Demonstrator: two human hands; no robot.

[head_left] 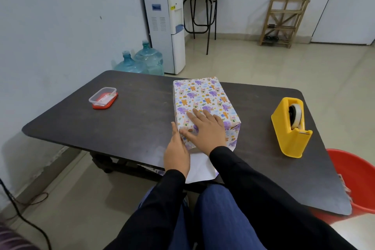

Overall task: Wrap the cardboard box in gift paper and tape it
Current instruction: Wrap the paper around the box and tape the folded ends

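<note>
Gift paper [199, 168], white side up, trails from the near end of the cardboard box [203, 95] over the edge of the table [121, 128] toward the person's lap, not yet folded up. Just beyond it the left hand [176, 154] lies with straight fingers against the box's near left corner. The right hand [207, 130] presses flat on top, fingers spread and gripping nothing. The box sits mid-table, covered in printed wrap, its long axis running straight away from the person, so the open end faces both hands. Off to the right, well apart, stands a yellow tape dispenser [290, 128]; I judge the right hand the nearer for reaching it. A lidded plastic container [103, 98] sits far left.
</note>
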